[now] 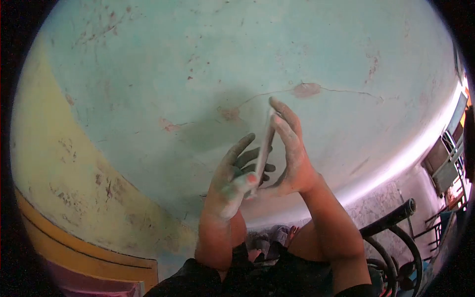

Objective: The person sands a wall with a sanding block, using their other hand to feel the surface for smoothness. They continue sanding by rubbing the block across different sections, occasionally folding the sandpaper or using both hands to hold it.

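Observation:
Between my two raised hands stands a thin, flat, pale plate [265,148], seen nearly edge-on and slightly blurred. My right hand [292,148] has its fingers along the plate's upper right side, with the thumb low near its bottom end. My left hand [238,173] is at the plate's lower left, fingers spread, with the thumb near its lower end; whether it grips the plate is unclear. Grey-white dust covers both hands. Behind them is a pale green wall [198,64] with a thin crack and several reddish bare patches [307,89].
A yellowish wall area [64,163] with peeling spots lies at left, above an orange band [89,250]. A dark metal tube frame [391,218] stands close at lower right. Furniture [443,163] shows at the far right. Below are my bare legs and grey cloth [269,240].

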A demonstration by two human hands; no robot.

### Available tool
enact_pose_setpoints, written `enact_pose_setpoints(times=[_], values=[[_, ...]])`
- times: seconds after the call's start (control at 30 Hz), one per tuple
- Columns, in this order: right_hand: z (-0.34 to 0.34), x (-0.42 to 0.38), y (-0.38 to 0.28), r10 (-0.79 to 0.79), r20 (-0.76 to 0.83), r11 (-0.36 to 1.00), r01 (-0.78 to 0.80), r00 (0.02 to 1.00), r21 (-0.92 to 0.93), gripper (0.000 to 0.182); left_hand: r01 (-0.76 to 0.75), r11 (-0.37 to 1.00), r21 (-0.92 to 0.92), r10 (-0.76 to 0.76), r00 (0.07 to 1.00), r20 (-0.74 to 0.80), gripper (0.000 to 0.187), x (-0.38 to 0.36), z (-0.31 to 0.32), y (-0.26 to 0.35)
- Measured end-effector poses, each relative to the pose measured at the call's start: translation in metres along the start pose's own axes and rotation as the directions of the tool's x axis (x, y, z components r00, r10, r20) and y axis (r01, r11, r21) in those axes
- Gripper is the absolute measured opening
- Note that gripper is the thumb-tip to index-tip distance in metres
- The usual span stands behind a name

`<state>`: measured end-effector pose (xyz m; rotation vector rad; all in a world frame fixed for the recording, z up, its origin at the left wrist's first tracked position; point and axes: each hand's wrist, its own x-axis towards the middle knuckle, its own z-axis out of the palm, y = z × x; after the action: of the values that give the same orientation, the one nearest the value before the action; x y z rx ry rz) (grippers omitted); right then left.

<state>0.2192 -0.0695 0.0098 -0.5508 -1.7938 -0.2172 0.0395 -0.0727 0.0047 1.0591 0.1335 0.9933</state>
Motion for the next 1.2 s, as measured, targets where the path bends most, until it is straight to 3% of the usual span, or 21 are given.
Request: enact_pose_setpoints(times=[0.07,0.1,0.13,0.2,0.23,0.27,0.3,0.33,0.4,0.43,0.5,0.6,0.63,0.73,0.8,0.93,0.97,1.03,1.1,1.17,1.2], values=[[0.004,0.0,0.003,-0.002,0.008,1.0,0.001,1.0,0.022,0.131,-0.182,0.915,0.361,0.224,0.971,-0.079,0.089,-0.001,-0.006,-0.001],[0.007,-0.001,0.003,0.22,-0.031,0.924,-0.198,0.975,0.328,0.137,-0.241,0.89,0.387,0.309,0.943,-0.125,0.09,0.0,-0.01,-0.002],[0.009,0.0,0.003,0.431,0.006,0.721,-0.349,0.902,0.599,0.143,-0.245,0.883,0.401,0.32,0.938,-0.131,0.09,0.002,-0.016,-0.002],[0.008,0.006,-0.003,0.472,0.039,0.703,-0.403,0.881,0.586,0.141,-0.311,0.452,0.836,0.58,0.815,-0.01,0.096,0.007,-0.027,-0.003],[0.007,0.009,-0.005,0.529,0.097,0.606,-0.456,0.843,0.651,0.136,-0.317,0.445,0.838,0.587,0.81,-0.005,0.096,0.009,-0.031,-0.003],[0.006,0.01,-0.007,0.58,0.163,0.498,-0.506,0.798,0.704,0.132,-0.368,0.219,0.904,0.63,0.76,0.157,0.095,0.011,-0.035,-0.002],[0.006,0.008,-0.006,0.539,0.2,0.498,-0.501,0.818,0.708,0.118,-0.399,-0.016,0.917,0.631,0.707,0.319,0.095,0.01,-0.037,-0.002],[0.009,0.009,-0.009,0.534,0.203,0.498,-0.5,0.821,0.709,0.118,-0.397,-0.02,0.918,0.635,0.704,0.318,0.095,0.01,-0.038,-0.001],[0.014,0.01,-0.017,0.585,0.231,0.412,-0.53,0.777,0.741,0.098,-0.417,-0.135,0.899,0.565,0.712,0.416,0.094,0.01,-0.037,-0.002],[0.014,0.008,-0.019,0.578,0.234,0.413,-0.527,0.782,0.743,0.098,-0.416,-0.141,0.898,0.569,0.708,0.417,0.094,0.009,-0.036,-0.003],[0.014,0.003,-0.021,0.664,0.359,0.236,-0.639,0.656,0.732,0.094,-0.407,-0.102,0.908,0.504,0.765,0.4,0.091,0.006,-0.034,-0.006],[0.018,0.001,-0.022,0.633,0.337,0.266,-0.604,0.697,0.751,0.087,-0.47,-0.098,0.877,0.515,0.73,0.449,0.091,0.012,-0.035,-0.013],[0.018,0.002,-0.023,0.614,0.336,0.273,-0.591,0.714,0.759,0.087,-0.463,-0.065,0.884,0.467,0.769,0.437,0.092,0.008,-0.029,-0.006],[0.009,0.001,-0.026,0.633,0.384,0.298,-0.669,0.673,0.681,0.085,-0.552,-0.071,0.831,0.533,0.683,0.499,0.09,0.015,-0.024,-0.012],[0.004,-0.003,-0.024,0.681,0.452,0.298,-0.782,0.576,0.547,0.082,-0.556,-0.035,0.83,0.549,0.683,0.481,0.089,0.018,-0.024,-0.016],[0.001,0.004,-0.028,0.667,0.498,0.367,-0.826,0.554,0.428,0.088,-0.533,0.059,0.844,0.597,0.696,0.398,0.087,0.012,-0.041,-0.024],[0.001,0.009,-0.03,0.68,0.424,0.426,-0.793,0.599,0.436,0.091,-0.531,0.047,0.846,0.598,0.693,0.402,0.087,0.01,-0.052,-0.022],[0.003,0.016,-0.027,0.677,0.346,0.496,-0.749,0.65,0.439,0.095,-0.258,-0.252,0.933,0.684,0.634,0.36,0.085,0.006,-0.085,-0.013],[-0.004,0.015,-0.023,0.748,0.263,0.482,-0.771,0.61,0.416,0.091,-0.169,-0.26,0.951,0.871,0.384,0.306,0.077,0.02,-0.123,0.004],[-0.01,0.017,-0.019,0.754,0.235,0.497,-0.766,0.614,0.408,0.094,-0.031,-0.32,0.947,0.927,0.196,0.32,0.074,0.044,-0.148,0.04],[-0.012,0.018,-0.017,0.762,0.229,0.491,-0.771,0.606,0.406,0.097,-0.036,-0.316,0.948,0.93,0.187,0.317,0.074,0.058,-0.155,0.056]])
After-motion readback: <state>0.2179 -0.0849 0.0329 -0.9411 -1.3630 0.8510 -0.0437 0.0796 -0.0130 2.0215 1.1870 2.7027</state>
